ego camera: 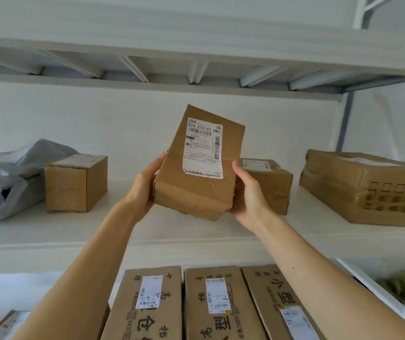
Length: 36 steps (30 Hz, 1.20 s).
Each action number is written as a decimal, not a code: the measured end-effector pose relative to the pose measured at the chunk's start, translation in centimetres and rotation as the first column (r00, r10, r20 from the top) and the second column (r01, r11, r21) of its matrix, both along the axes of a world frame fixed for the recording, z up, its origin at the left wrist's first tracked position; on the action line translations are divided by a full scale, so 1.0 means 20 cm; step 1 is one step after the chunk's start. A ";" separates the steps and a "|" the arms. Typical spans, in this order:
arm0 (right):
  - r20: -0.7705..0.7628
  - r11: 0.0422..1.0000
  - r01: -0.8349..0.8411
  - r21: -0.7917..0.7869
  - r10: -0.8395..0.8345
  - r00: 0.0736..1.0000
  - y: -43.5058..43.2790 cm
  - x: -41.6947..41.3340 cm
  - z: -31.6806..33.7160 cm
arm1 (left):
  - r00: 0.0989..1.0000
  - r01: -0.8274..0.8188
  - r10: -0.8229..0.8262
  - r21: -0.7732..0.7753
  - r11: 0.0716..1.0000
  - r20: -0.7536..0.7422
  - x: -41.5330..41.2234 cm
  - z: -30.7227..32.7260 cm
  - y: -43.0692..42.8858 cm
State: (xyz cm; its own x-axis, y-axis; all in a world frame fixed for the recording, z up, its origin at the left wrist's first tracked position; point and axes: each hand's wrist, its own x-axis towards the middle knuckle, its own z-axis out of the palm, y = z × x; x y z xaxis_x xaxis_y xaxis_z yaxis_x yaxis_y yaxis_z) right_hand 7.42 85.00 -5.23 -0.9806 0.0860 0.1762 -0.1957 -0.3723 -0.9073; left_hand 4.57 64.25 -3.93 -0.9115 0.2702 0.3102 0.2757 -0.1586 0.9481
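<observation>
The left hand (145, 185) and right hand (248, 192) clasp the tilted brown cardboard parcel (194, 190) by its sides, fingers apparently curled behind, above the white shelf (172, 231). Level it before lowering it, clear of the small brown box (272, 185).

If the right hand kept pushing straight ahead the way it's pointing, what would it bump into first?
Most likely the small box standing on the shelf just behind the right hand, which grips the parcel; the gap is hard to judge.

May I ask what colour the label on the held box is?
White with black print, on the label in the head view.
</observation>
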 end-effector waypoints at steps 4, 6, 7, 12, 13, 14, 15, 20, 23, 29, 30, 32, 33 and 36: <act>-0.043 0.997 0.028 0.067 -0.025 0.999 0.19 0.23 -0.01 | 0.999 0.034 -0.034 -0.006 0.999 -0.007 0.23 -0.01 0.18; -0.068 0.994 0.036 0.099 -0.029 0.997 0.30 0.36 -0.02 | 1.000 0.022 -0.022 -0.010 1.000 0.003 0.35 -0.03 0.27; -0.078 0.992 0.048 0.116 -0.039 0.996 0.36 0.43 -0.03 | 0.999 0.033 -0.033 -0.023 0.999 0.017 0.41 -0.05 0.32; -0.067 0.980 0.082 0.179 -0.071 0.995 0.69 0.78 -0.16 | 0.984 0.153 -0.144 -0.079 0.985 0.105 0.66 -0.25 0.60; -0.050 0.979 0.095 0.182 -0.087 0.995 0.76 0.86 -0.21 | 0.979 0.173 -0.161 -0.086 0.981 0.123 0.71 -0.30 0.67; -0.032 0.978 0.105 0.181 -0.101 0.994 0.82 0.94 -0.25 | 0.973 0.192 -0.178 -0.092 0.977 0.144 0.76 -0.34 0.73; -0.015 0.978 0.112 0.179 -0.111 0.994 0.89 1.00 -0.29 | 0.968 0.210 -0.192 -0.100 0.973 0.163 0.80 -0.39 0.79; 0.100 0.969 0.179 0.172 -0.198 0.975 1.21 1.36 -0.51 | 0.915 0.338 -0.285 -0.157 0.928 0.287 1.04 -0.61 1.10; 0.217 0.974 0.183 0.132 -0.208 0.954 1.42 1.58 -0.68 | 0.865 0.441 -0.348 -0.214 0.872 0.361 1.20 -0.74 1.30; 0.404 0.964 0.243 0.105 -0.264 0.876 1.73 1.92 -0.97 | 0.726 0.605 -0.409 -0.230 0.763 0.553 1.46 -1.06 1.63; 0.426 0.962 0.257 0.096 -0.273 0.863 1.78 1.97 -1.02 | 0.700 0.620 -0.414 -0.206 0.757 0.582 1.49 -1.10 1.68; 0.463 0.955 0.278 0.108 -0.295 0.835 1.86 2.05 -1.08 | 0.656 0.641 -0.421 -0.168 0.749 0.627 1.53 -1.18 1.78; 0.480 0.951 0.290 0.109 -0.306 0.822 1.91 2.08 -1.11 | 0.631 0.652 -0.424 -0.147 0.744 0.650 1.55 -1.23 1.84; 0.512 0.942 0.316 0.115 -0.329 0.793 2.04 2.14 -1.19 | 0.556 0.682 -0.438 -0.087 0.726 0.706 1.57 -1.32 1.99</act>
